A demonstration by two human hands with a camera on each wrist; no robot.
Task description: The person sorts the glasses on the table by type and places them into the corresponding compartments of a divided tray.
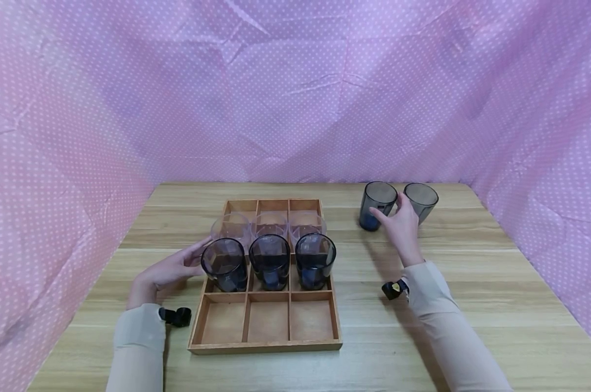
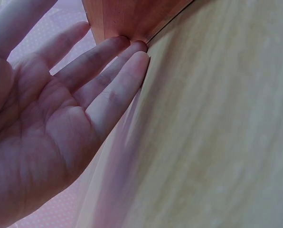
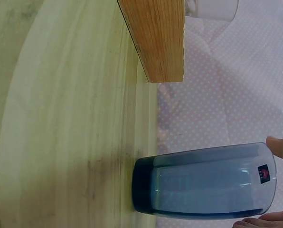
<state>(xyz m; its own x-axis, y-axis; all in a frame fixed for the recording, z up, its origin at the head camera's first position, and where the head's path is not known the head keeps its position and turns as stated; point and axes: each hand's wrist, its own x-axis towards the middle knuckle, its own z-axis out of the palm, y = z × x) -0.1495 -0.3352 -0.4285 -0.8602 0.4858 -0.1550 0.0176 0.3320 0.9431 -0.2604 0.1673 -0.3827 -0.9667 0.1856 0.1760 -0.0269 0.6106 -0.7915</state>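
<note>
My right hand [image 1: 404, 227] is at a dark, clear-walled drinking glass [image 1: 376, 209] standing upright on the table, thumb on its near side and fingers by its right side. In the right wrist view, thumb and fingers are spread about the rim of this glass [image 3: 208, 183]; a firm hold cannot be made out. A second dark glass [image 1: 421, 198] stands just right of it, partly behind my hand. My left hand [image 1: 170, 268] lies beside a wooden compartment tray [image 1: 266, 347]. Its extended fingertips [image 2: 136, 64] touch the tray's side wall [image 2: 132, 19] near the tabletop.
In the tray's middle row sit three dark glasses [image 1: 270, 264], tilted in appearance. Three colourless glasses [image 1: 232, 226] stand in the row behind, partly hidden by them. Pink dotted cloth [image 1: 295, 109] surrounds the wooden table [image 1: 472, 326] at the back and sides.
</note>
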